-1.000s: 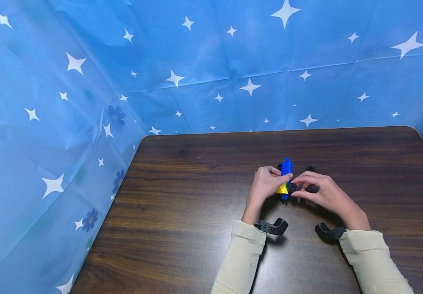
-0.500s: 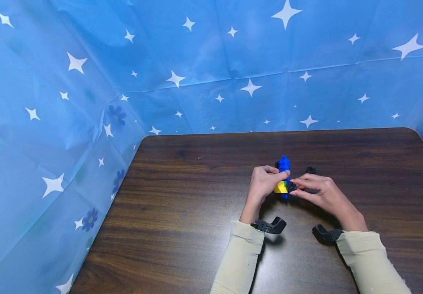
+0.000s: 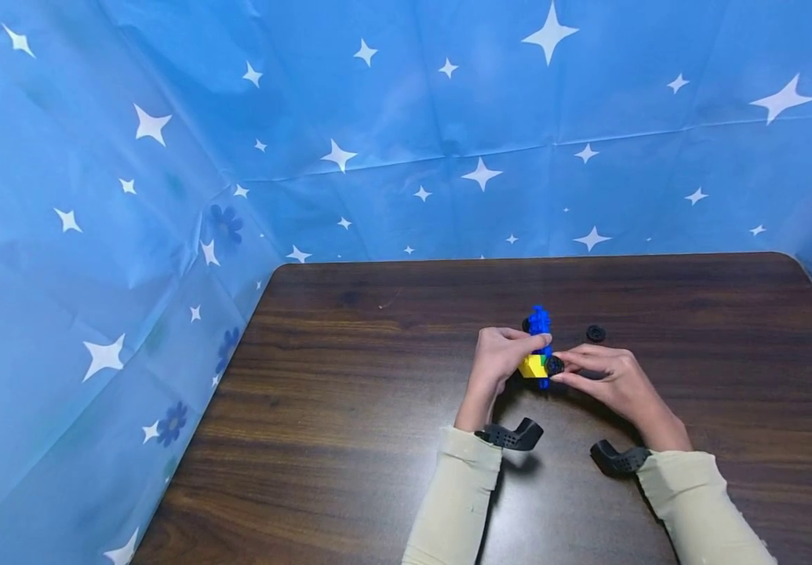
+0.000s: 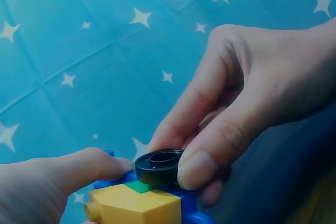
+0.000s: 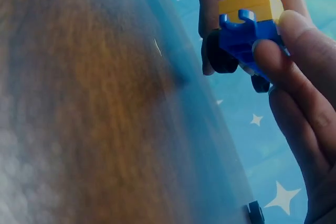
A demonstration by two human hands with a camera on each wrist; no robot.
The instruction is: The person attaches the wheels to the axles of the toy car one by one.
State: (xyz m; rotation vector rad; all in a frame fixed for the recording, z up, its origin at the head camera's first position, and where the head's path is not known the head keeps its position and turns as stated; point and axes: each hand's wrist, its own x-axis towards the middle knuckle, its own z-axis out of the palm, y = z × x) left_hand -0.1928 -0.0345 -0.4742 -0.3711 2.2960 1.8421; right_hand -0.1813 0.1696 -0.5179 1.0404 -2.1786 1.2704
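Observation:
A toy car of plastic blocks, with a blue base (image 3: 540,320), a yellow block (image 3: 534,366) and a bit of green, is held up over the table in my left hand (image 3: 499,355). The left thumb lies along the car's top side. My right hand (image 3: 613,375) pinches a black wheel (image 4: 157,167) between thumb and fingers, right at the car's near right side by the green piece. On the car's other side, two black wheels (image 5: 223,52) show in the right wrist view. The right fingertips hide the pinched wheel there.
Another black wheel (image 3: 595,333) lies on the dark wooden table (image 3: 349,408), just beyond the right hand. Blue cloth with white stars (image 3: 406,141) hangs behind the table and along its left side. Each wrist wears a black curved mount (image 3: 515,434).
Both hands have shifted slightly left with the car and the pinched wheel. The loose wheel on the table, partly covered by the right hand before, now shows whole.

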